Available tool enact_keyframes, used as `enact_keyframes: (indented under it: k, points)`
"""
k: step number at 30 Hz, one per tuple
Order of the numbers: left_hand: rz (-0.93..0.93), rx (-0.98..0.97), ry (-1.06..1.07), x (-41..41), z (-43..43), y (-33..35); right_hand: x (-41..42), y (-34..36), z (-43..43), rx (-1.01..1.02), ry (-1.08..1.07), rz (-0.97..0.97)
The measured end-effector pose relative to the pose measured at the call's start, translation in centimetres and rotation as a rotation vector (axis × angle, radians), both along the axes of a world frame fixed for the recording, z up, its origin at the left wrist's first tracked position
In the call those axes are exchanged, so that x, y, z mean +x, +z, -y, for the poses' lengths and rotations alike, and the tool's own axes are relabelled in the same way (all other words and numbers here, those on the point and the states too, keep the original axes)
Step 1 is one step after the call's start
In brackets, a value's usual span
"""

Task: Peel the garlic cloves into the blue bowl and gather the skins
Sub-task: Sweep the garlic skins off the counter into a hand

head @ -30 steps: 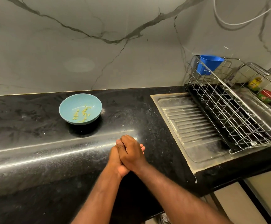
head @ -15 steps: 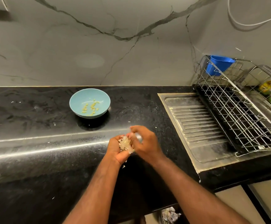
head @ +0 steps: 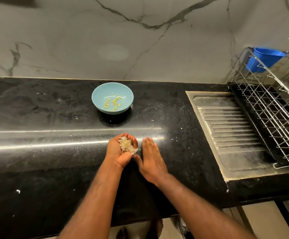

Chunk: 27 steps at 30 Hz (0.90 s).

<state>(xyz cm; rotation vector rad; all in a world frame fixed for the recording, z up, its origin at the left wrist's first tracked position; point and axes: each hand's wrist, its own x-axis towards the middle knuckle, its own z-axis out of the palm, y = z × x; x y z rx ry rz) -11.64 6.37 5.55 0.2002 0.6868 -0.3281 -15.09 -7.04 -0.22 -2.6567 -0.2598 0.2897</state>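
Garlic skins point(head: 127, 145) cupped in left hand point(head: 117, 153), right hand point(head: 152, 158) flat on counter point(head: 37, 163) between bowl point(head: 99, 95) and front edge.

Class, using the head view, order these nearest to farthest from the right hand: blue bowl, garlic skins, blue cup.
1. Garlic skins, cupped in the left hand beside the right hand.
2. Blue bowl, farther back, leftward.
3. Blue cup, far right, at the wire rack.

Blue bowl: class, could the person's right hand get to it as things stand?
Probably yes. The right hand lies flat and empty on the countertop, with nothing standing between it and the blue bowl. The left hand, cupping garlic skins, sits beside that path, not across it.
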Motion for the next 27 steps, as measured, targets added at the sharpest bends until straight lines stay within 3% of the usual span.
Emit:
enact_keyframes:
  k: [4, 7, 9, 15, 17, 22, 27]
  points:
    - [0.024, 0.004, 0.000, -0.1, -0.4, 0.9, 1.2, 0.0, 0.4, 0.120, 0.179, 0.093]
    - [0.023, 0.020, 0.016, -0.2, -0.9, 0.9, -0.6, -0.2, 2.6, 0.117, 0.274, 0.353]
    - [0.018, 0.038, 0.028, -0.4, -1.1, 0.6, -0.9, -0.7, 4.4, 0.101, 0.337, 0.423]
    - [0.000, 0.035, 0.006, -1.1, 0.0, 0.3, 2.1, 1.1, 6.8, 0.258, -0.029, 0.248]
    - [-0.003, 0.034, -0.011, -1.1, 0.4, 0.2, 0.9, 1.2, 6.1, 0.198, 0.020, 0.166]
    - [0.011, 0.039, -0.073, -0.9, 2.0, 0.2, -3.6, 0.0, 7.1, -0.038, 0.295, 0.230]
    - [-0.008, 0.033, -0.142, -1.7, 4.0, 0.1, -5.3, 1.6, 9.7, -0.166, 0.334, 0.305]
